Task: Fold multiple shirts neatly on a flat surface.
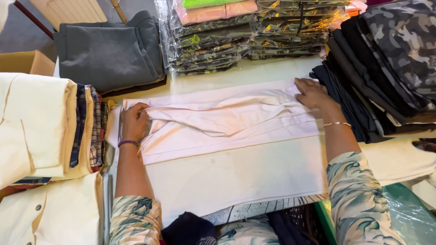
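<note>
Pale pink garment (227, 122) folded across the counter (254, 72), one hand at each end.

Its long axis runs left-right, lying between both hands, equally near to each. Left hand (134, 122) is closed, its grip pinching the bunched left end; right hand (311, 93) is flat w/ fingers spread, pressing the right edge, holding nothing. Cloth is smooth, w/ diagonal creases, on white sheet (236, 177). Around: cream shirts (36, 127) at left, dark garments (363, 81) at right, bagged clothes (213, 41) behind.

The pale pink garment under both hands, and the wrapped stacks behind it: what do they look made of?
Pale pink garment: thin woven cloth, probably cotton, matte, with soft creases where the left hand bunches it and the right hand presses it. Wrapped stacks: folded clothes in clear glossy plastic bags that show glare.
</note>
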